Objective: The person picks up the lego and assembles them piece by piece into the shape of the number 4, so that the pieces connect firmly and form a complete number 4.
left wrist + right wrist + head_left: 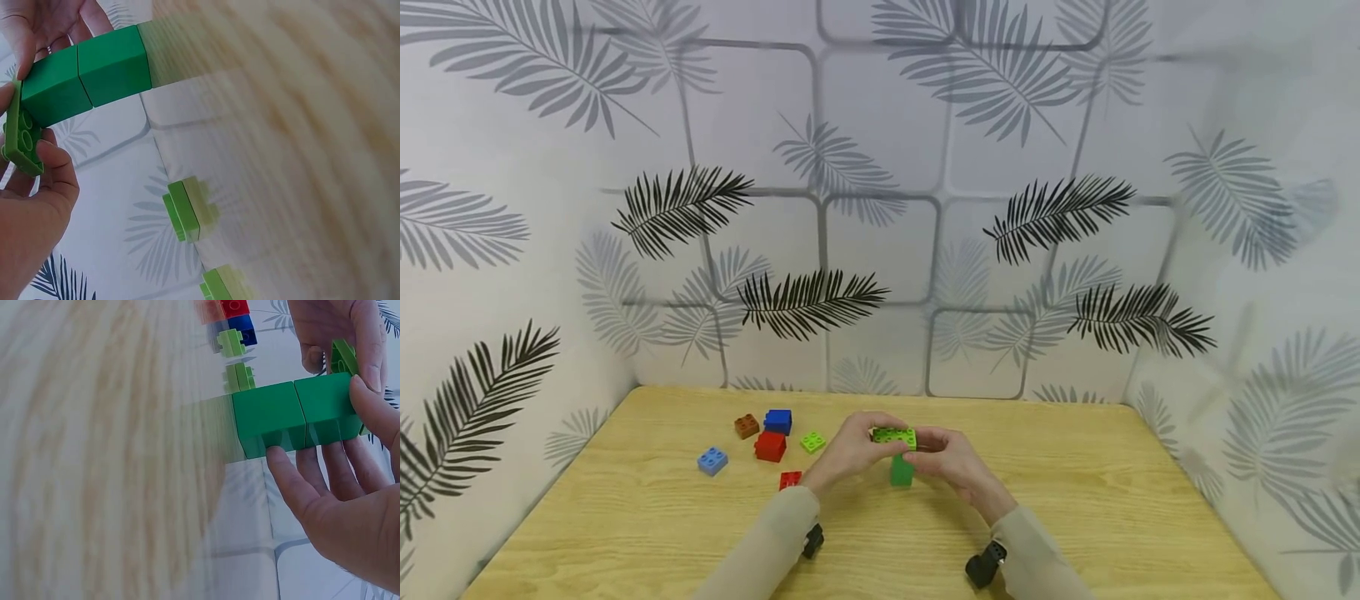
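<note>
Two dark green building bricks (902, 472) form an upright stack on the table. A lime green building brick (894, 436) lies across the top and overhangs to the left; its hollow underside shows in the left wrist view. My left hand (854, 450) pinches the overhanging end between thumb and fingers. On the other side, my right hand (957, 463) holds the upper part of the stack. In the right wrist view its fingers (300, 487) lie along the green bricks, with the thumb at the top by the lime brick.
Left of the stack lie loose bricks: brown (746, 426), dark blue (778, 421), red (771, 447), light blue (712, 461) and a small lime one (812, 442). Another red brick (790, 479) is partly behind the left forearm. A patterned wall (880, 250) rises behind the wooden table (1075, 467).
</note>
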The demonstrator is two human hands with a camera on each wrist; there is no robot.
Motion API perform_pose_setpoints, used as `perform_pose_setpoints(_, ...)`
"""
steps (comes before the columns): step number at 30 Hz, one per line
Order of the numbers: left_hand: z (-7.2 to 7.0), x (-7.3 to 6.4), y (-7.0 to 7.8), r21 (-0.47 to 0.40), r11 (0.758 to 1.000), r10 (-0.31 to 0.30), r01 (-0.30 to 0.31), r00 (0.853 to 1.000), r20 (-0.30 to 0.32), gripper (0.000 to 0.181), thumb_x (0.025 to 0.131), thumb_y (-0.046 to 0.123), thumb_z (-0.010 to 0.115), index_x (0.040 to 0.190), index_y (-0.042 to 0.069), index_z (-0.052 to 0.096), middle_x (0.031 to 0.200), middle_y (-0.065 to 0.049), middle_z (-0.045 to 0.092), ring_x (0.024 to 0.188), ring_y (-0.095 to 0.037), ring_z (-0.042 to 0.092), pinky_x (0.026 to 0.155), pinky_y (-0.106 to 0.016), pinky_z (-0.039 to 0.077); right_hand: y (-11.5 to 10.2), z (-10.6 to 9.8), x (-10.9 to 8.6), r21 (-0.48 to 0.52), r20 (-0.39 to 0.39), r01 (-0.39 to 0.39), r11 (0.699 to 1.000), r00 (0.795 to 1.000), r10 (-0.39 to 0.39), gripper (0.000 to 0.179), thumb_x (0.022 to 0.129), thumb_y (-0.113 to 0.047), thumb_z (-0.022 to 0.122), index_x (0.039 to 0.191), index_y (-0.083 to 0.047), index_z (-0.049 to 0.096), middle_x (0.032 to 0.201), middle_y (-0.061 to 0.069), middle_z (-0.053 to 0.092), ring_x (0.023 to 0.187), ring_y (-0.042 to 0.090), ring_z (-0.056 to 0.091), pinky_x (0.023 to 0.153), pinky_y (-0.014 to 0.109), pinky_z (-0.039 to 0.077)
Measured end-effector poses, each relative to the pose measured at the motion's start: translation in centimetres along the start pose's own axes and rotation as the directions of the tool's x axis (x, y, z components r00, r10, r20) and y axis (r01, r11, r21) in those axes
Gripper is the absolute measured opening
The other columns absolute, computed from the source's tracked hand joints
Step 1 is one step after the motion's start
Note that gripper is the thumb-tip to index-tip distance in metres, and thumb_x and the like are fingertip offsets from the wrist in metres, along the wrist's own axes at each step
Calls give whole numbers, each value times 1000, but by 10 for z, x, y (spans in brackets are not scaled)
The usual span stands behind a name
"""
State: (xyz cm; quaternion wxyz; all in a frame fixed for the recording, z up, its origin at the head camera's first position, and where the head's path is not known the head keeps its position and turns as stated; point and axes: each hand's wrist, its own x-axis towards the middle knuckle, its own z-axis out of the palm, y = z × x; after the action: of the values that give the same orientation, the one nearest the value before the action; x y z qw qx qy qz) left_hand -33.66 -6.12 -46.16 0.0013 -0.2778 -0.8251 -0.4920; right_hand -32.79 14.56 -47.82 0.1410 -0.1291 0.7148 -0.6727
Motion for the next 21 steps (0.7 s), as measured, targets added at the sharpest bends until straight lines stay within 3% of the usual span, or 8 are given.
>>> perform_pose_setpoints(9,1,0,1,50,998,-47,47,999,-5,30,90,30,72,119,21,71,122,4,67,115,-15,60,96,-39,50,0,-5,0,126,60,-1,992,998,-7,57,93,-3,63,146,5,40,133,13,58,110,15,63,97,36,51)
perform_pose_setpoints(14,1,3,2,84,996,-36,36,999,1,29,90,29,72,118,19,72,120,3,68,113,-16,61,95,-38,51,-1,-6,0,149,51,-7,989,999,-1,57,92,-2,63,145,6,41,126,7,61,109,14,62,97,36,51)
perform_pose_setpoints(21,1,3,3,91,995,-49,48,999,5,36,90,37,71,120,18,71,124,2,66,114,-17,60,95,-38,51,0,-3,2,149,14,3,989,1000,-6,52,96,-15,64,141,5,47,126,4,60,110,12,61,102,45,48)
